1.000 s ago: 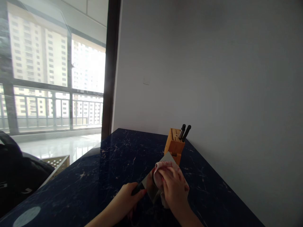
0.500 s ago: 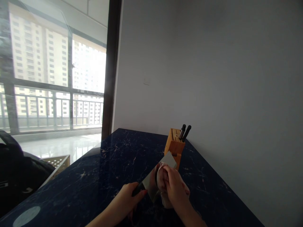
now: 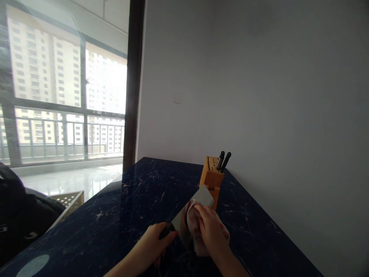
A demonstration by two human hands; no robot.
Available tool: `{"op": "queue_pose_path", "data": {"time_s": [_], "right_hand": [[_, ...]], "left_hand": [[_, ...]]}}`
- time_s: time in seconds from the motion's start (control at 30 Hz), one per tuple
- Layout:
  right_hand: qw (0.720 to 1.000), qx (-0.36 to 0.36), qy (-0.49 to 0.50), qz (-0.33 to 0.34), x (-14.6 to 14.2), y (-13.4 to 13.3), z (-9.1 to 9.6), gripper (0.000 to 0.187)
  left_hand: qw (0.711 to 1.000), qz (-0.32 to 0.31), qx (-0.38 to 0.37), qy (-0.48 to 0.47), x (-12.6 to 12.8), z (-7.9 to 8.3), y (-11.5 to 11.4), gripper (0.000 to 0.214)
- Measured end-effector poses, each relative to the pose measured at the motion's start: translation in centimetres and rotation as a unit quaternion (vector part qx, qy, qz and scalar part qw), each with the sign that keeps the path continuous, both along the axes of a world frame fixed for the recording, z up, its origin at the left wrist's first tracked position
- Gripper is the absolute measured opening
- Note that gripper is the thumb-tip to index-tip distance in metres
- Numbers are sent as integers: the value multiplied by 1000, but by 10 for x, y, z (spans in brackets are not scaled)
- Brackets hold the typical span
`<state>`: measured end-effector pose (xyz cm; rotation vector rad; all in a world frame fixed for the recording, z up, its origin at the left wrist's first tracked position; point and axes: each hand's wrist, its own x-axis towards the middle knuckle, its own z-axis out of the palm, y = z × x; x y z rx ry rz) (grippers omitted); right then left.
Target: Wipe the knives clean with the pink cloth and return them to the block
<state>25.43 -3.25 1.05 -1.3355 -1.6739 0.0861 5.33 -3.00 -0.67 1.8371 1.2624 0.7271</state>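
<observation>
Lower centre: left hand (image 3: 154, 244) fisted round the cleaver (image 3: 204, 195) handle steadies the blade, so the right hand (image 3: 213, 232), fingers curled, presses a cloth (image 3: 191, 226) against it

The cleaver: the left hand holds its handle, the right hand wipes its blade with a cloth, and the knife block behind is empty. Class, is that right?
No. The head view shows the knife block holding two black-handled knives, not empty. The left hand, right hand, cloth and cleaver are as stated.

Left hand (image 3: 155, 241), right hand (image 3: 212, 231), bare forearms, reddish painted nails
</observation>
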Motion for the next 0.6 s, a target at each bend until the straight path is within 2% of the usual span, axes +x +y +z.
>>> {"op": "queue_pose_path", "data": {"time_s": [0.17,0.33,0.43,0.53,0.6], "right_hand": [[999,-31,-37,-2,13,2,2,38],[993,-52,-96,48,-3,-10,2,43],[990,-66,-105,64,-8,-15,6,42],[993,-67,-96,34,-3,-13,9,41],[995,-58,-85,11,1,-11,9,40]], "left_hand": [[1000,-11,-3,-4,0,1,0,40],[999,-17,29,8,-2,3,1,38],[999,-20,23,11,-3,4,1,38],[999,-25,28,14,-5,7,2,38],[997,-21,66,26,-7,8,4,37]]}}
